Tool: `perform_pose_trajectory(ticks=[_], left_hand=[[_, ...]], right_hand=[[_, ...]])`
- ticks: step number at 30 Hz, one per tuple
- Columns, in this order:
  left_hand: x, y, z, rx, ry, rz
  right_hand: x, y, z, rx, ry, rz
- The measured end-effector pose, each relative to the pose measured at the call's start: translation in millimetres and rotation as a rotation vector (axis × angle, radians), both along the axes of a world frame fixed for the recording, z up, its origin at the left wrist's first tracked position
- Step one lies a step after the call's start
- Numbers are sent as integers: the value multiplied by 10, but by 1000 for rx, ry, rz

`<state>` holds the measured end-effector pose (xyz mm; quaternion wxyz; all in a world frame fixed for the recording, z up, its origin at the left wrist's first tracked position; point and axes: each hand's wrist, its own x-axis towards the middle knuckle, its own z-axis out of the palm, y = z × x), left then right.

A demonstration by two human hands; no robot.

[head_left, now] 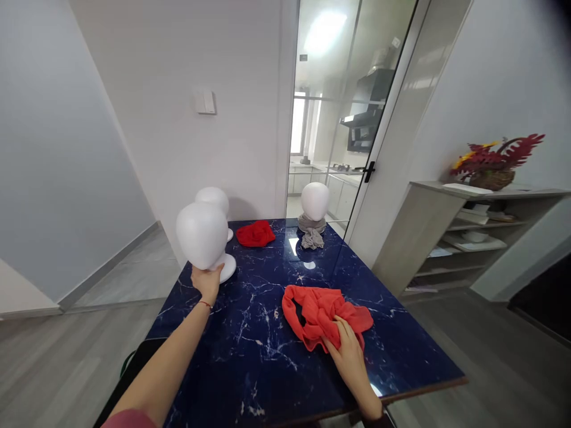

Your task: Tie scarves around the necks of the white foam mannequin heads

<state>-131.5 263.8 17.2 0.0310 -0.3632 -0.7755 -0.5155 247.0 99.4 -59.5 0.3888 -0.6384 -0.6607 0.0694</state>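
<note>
Coral cloth [328,312] lies in a loose bunch on the near right part of the dark blue desk [250,371], its folds slack and a black inner part showing at its left side. My right hand [350,351] is on its near edge, fingers laid over the fabric and thumb to the left, and it seems to pinch a fold between them. My left hand [206,282] is closed around the neck of the near head form [201,232], just above its round white base [229,268]; I can't tell whether that base sits flat or is a little tilted. As things stand, all three white head forms have bare crowns. Behind the one I grip is the second head form [214,195], with the red cloth [256,233] lying beside it on the desk. At the far right corner the third head form [315,201] has grey cloth [312,239] gathered about its foot, though whether it goes all the way round is hidden from me. My left arm stretches long and nearly straight toward the far left; my right forearm comes in from the near edge, wrist low, hand angled left.
</note>
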Motion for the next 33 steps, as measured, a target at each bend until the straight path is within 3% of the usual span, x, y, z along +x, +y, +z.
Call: perform_pose_trajectory(ticks=[6, 10, 13, 15, 18, 21, 24, 26, 28, 33], left_hand=[[847, -358, -94, -26, 2, -137], [1243, -604, -138, -15, 43, -172], [1335, -686, -198, 1, 83, -166], [1334, -706, -240, -3, 103, -173], [1303, -721, -272, -17, 97, -185], [1273, -736, -268, -31, 88, -186], [1248, -750, -267, -42, 96, -183], [1235, -754, -279, -40, 92, -174], [1227, -751, -297, -37, 83, -166], [1225, -728, -336, -59, 79, -164]], right_hand=[[-29, -15, 88, 85, -7, -52], [-61, -73, 186, 225, -116, -241], [-186, -216, 237, 329, -192, -262], [-330, -324, 246, 336, -223, -86], [-573, -388, 224, 217, -234, 154], [-707, -255, 187, 92, -216, 35], [-598, 65, 239, -67, -169, -47], [-395, 365, 395, -166, -67, 68], [-145, 703, 678, -154, 40, 150], [299, 1361, 1797, 144, 150, 29]])
